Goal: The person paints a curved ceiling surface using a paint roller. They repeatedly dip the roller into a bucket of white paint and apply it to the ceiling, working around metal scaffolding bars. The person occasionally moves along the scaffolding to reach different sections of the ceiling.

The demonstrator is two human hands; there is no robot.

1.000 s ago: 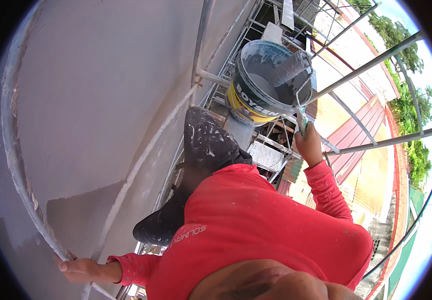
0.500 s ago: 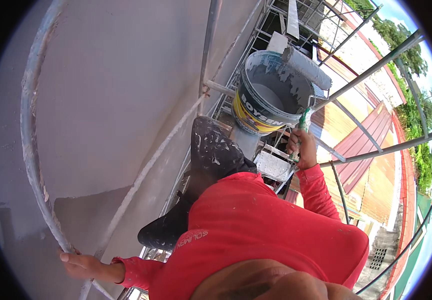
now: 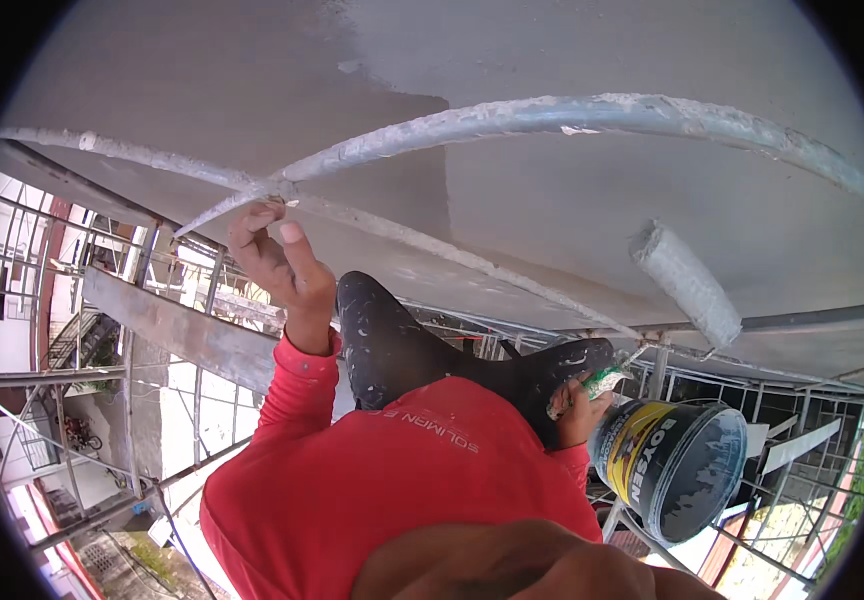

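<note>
Because the roller point(image 3: 687, 285) is gripped only by its handle point(image 3: 607, 382), its coated sleeve hangs out in front of the grey wall point(image 3: 572, 190), with the bucket point(image 3: 667, 470) just below and to the right. The right hand point(image 3: 580, 408) has its fingers wrapped round the green-and-white grip. The left hand point(image 3: 287, 265) is by the crossing of the curved rail point(image 3: 592, 115) and the straight rail point(image 3: 432, 245), fingers half curled and thumb standing apart; whether the fingertips touch the metal is hard to tell from this angle.

The roller should feel light to moderate but top-heavy, its sleeve soft and probably slick with paint, its frame stiff. The handle is the place to hold it; a smeared grip could slip. The bucket, if well filled, would be heavy and best taken by the rim or a bail.

Smooth and grey, the wall bears a darker patch point(image 3: 372, 160) with a crisp upright edge. Both rails are crusted with pale splashes. Outside on the left, scaffold tubes and a long plank point(image 3: 182, 330) stand above a yard far below, beside pale buildings.
</note>
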